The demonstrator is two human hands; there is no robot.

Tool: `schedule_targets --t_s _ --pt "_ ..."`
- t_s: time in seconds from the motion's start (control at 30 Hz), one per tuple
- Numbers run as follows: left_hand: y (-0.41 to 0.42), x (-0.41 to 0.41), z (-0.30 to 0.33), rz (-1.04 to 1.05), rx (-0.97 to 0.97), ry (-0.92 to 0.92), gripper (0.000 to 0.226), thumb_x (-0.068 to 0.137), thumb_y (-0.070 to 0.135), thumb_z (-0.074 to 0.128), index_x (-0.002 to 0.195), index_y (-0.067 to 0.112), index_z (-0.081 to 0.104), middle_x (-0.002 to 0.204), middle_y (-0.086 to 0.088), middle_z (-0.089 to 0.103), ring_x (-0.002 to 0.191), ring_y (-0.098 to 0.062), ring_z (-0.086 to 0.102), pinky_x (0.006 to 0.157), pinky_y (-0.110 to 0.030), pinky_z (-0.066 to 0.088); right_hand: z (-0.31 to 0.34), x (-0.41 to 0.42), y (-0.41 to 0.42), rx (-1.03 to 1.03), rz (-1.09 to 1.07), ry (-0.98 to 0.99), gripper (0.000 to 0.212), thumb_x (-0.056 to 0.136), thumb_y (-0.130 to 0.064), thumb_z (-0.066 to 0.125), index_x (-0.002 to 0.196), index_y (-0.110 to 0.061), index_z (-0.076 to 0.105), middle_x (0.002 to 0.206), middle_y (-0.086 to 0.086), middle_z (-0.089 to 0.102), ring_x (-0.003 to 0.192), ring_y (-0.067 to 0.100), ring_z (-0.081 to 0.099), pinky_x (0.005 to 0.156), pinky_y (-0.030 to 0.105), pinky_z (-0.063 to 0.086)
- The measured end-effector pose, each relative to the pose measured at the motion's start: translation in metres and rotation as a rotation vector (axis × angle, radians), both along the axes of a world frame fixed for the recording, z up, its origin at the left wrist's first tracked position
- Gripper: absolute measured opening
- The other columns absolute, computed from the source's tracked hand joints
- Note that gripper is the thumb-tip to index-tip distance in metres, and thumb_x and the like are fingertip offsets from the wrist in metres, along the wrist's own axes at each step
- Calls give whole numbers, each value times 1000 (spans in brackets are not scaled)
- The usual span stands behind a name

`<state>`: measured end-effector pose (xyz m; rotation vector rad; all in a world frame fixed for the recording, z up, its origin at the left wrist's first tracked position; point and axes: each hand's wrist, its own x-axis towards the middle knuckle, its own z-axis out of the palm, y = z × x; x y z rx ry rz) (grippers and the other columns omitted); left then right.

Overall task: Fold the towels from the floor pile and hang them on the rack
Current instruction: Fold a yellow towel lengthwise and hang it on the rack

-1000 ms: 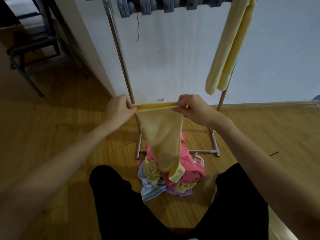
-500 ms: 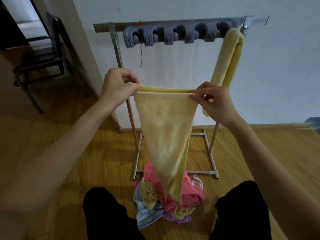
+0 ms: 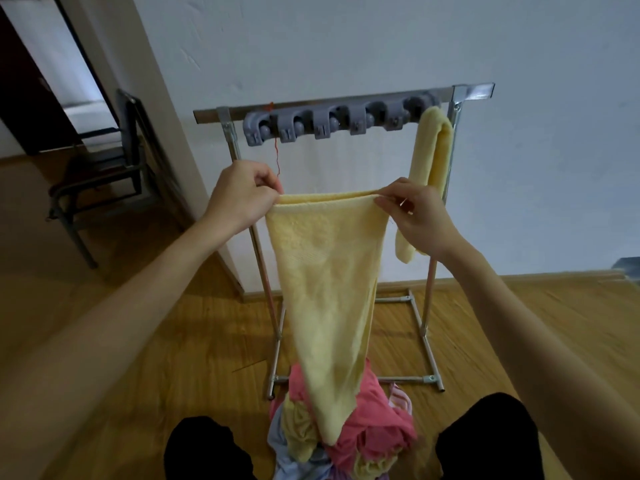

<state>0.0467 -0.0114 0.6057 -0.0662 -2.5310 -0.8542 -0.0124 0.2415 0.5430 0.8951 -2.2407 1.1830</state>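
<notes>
Both hands, left [image 3: 242, 197] & right [image 3: 417, 216], pinch the doubled towel [image 3: 329, 289] by its top corners, raised before the rack [image 3: 346, 107]; tip prob. brushes the pile [image 3: 346, 438]. Next: drape over the bar.

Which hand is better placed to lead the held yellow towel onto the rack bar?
Probably the left hand: it pinches the held towel below the bare stretch of rack bar. The right hand sits below the hung towel already on that end.

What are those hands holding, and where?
A yellow towel: left hand and right hand each pinch one top corner, the rest hanging down.
</notes>
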Motion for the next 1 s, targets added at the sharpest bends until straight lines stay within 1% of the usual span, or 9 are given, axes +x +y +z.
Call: schedule_targets --t_s 0.1,0.2,0.4,0.5,0.6,0.67,0.77,0.83,1.0 --pt "9 5 -4 -34 -18 -68 24 82 -4 56 74 17 65 80 -1 63 81 -16 62 72 -30 52 -6 3 3 -36 3 -15 14 92 -8 59 106 -8 61 81 1 62 67 8 53 65 18 43" --pt "17 11 -14 -75 -4 -159 28 83 -8 51 76 16 64 82 -2 63 83 -17 61 71 -28 50 -16 6 7 -94 -6 -48 29 90 -6 61 116 -6 47 78 5 62 64 11 53 63 17 45" --pt "31 26 -36 -236 138 -323 30 83 -12 48 96 12 61 91 -3 65 90 -20 63 62 -21 46 -35 7 11 -93 -96 -137 15 89 -12 64 102 -6 69 85 -6 63 70 2 54 68 8 42" --pt "37 33 -48 -351 120 -421 40 88 -5 50 113 26 55 106 -1 61 95 -18 63 72 -31 55 -38 9 10 -95 -125 -152 14 88 -12 66 99 -5 69 77 -11 59 66 3 53 65 9 43" --pt "41 41 -54 -490 14 -448 43 89 13 52 116 46 52 114 6 56 99 -17 61 84 -35 55 -37 12 7 -47 -111 -128 13 88 -10 65 98 -5 70 81 -7 62 67 -1 54 65 5 41" --pt "44 44 -54 -551 -95 -475 45 81 23 46 114 53 49 118 10 53 105 -7 54 88 -23 48 -36 13 5 -28 -93 -125 13 88 -10 65 99 -5 71 85 -5 64 70 1 56 66 6 41" --pt "44 46 -53 -603 -267 -544 53 74 17 39 121 39 50 113 13 47 103 13 42 83 -5 33 -36 15 2 -6 -83 -123 13 88 -11 65 99 -6 71 88 -4 66 76 7 58 69 11 45" --pt "42 44 -52 -611 -351 -592 52 79 10 40 127 28 50 111 14 44 101 15 41 79 -2 32 -35 17 -1 14 -82 -113 13 87 -11 65 99 -7 71 87 -5 66 76 9 59 70 13 47" --pt "40 45 -50 -676 -571 -601 49 88 7 55 132 27 46 113 10 47 95 -3 50 82 -17 47 -37 18 -7 48 -61 -113 13 87 -11 66 98 -8 72 88 0 69 75 14 60 71 19 49"
